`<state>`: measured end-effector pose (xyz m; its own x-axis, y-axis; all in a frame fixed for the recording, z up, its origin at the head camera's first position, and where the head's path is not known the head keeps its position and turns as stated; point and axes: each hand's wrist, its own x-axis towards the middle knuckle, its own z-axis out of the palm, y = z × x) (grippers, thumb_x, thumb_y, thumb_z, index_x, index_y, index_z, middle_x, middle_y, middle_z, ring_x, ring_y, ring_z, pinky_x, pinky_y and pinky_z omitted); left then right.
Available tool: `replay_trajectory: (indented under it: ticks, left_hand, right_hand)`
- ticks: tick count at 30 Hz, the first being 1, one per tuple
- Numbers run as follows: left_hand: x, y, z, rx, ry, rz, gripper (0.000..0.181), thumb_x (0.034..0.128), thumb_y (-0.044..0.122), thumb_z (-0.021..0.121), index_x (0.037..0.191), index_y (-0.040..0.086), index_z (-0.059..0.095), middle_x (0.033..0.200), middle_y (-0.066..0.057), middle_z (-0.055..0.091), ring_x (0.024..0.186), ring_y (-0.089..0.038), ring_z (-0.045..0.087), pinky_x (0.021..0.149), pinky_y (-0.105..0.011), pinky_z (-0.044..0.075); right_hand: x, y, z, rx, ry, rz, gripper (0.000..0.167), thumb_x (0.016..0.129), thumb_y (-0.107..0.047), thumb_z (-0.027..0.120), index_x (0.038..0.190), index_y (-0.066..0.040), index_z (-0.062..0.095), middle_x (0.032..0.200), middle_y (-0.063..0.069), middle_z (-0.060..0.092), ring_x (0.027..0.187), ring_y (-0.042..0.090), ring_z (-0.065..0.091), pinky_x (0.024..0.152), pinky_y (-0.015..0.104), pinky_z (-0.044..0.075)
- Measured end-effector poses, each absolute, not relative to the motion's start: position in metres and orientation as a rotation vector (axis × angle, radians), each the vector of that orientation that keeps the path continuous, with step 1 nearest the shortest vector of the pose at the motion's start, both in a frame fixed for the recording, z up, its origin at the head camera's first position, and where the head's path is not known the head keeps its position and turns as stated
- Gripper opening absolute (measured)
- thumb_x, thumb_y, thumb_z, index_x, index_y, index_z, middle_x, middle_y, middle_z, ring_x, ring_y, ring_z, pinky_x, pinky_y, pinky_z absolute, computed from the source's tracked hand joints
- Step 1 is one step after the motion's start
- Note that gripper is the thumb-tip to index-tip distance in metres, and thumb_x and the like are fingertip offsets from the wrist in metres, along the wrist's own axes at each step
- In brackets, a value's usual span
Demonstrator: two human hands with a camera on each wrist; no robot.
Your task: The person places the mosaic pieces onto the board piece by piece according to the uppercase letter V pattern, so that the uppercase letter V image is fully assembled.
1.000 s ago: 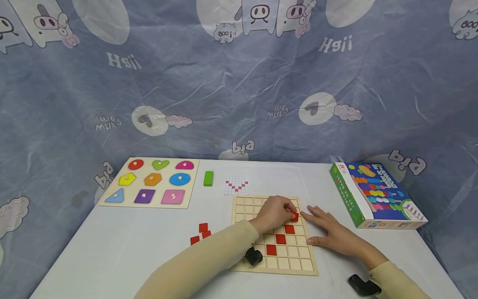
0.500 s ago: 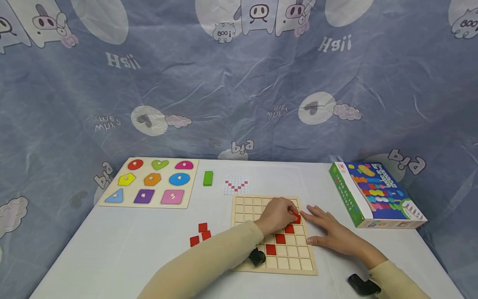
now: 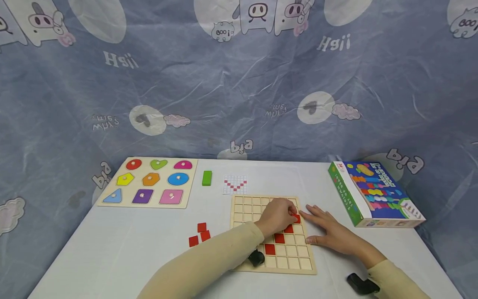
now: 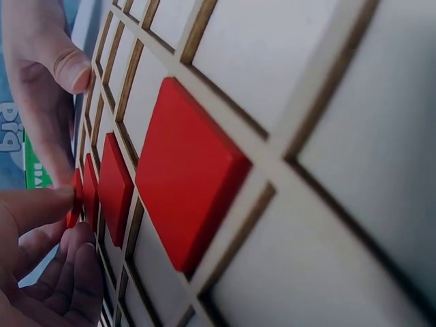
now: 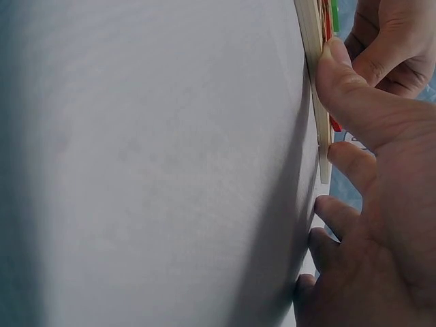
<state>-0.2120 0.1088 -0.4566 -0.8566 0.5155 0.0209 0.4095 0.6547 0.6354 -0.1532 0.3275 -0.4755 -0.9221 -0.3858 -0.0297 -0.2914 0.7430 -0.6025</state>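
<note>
My left hand (image 3: 277, 216) reaches over the gridded wooden board (image 3: 293, 263) and pinches a red square tile (image 3: 297, 218) at a cell by the right edge. In the left wrist view, thumb and fingertips hold that tile (image 4: 75, 197) on its edges. More red tiles sit in a diagonal line of cells, the nearest being a large-looking red tile (image 4: 191, 177). My right hand (image 3: 334, 233) lies spread beside the board's right side, its thumb and a finger touching the board edge (image 5: 315, 88) in the right wrist view.
Several loose red tiles (image 3: 193, 241) lie left of the board. Behind it are a pattern card (image 3: 235, 185) and a green block (image 3: 207, 178). A shape puzzle board (image 3: 147, 195) stands at back left, a boxed game (image 3: 377, 191) at back right.
My left hand has shifted slightly right with the red tile, which now sits over the cell at the right edge. The right hand has stayed in place.
</note>
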Motion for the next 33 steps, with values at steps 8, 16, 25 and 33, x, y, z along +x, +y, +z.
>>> replay_trajectory:
  ticks: [8,16,25,33]
  left_hand:
    - [-0.2133,0.1066,-0.4575,0.825,2.748,0.886,0.012,0.0874,0.024,0.082,0.094,0.016,0.076,0.081,0.015,0.062,0.071,0.000,0.052,0.068,-0.015,0.043]
    - [-0.2130,0.1080,-0.4575,0.862,2.772,0.830,0.012,0.0871,0.024,0.082,0.095,0.017,0.077,0.086,0.014,0.066,0.075,0.000,0.053,0.071,-0.016,0.045]
    - [-0.2121,0.1102,-0.4565,0.878,2.801,0.791,0.010,0.0870,0.025,0.082,0.092,0.019,0.076,0.078,0.015,0.058,0.070,-0.001,0.050,0.063,-0.016,0.041]
    - [-0.2128,0.1063,-0.4544,0.872,2.795,0.805,0.014,0.0874,0.026,0.081,0.097,0.017,0.076,0.084,0.013,0.061,0.074,0.000,0.051,0.068,-0.016,0.043]
  right_hand:
    - [-0.1538,0.3271,-0.4756,-0.530,2.789,-0.920,0.082,0.084,-0.047,0.078,0.154,-0.018,0.047,0.164,0.024,0.024,0.149,0.054,0.011,0.114,0.072,0.006]
    - [-0.1536,0.3274,-0.4759,-0.528,2.777,-0.929,0.081,0.085,-0.047,0.078,0.154,-0.018,0.046,0.164,0.023,0.023,0.149,0.055,0.010,0.113,0.073,0.005]
    - [-0.1540,0.3277,-0.4763,-0.535,2.779,-0.934,0.081,0.085,-0.047,0.078,0.154,-0.019,0.046,0.164,0.024,0.023,0.149,0.054,0.010,0.114,0.072,0.005]
    - [-0.1533,0.3270,-0.4759,-0.539,2.777,-0.938,0.081,0.085,-0.046,0.078,0.154,-0.017,0.047,0.164,0.024,0.023,0.149,0.055,0.010,0.113,0.073,0.004]
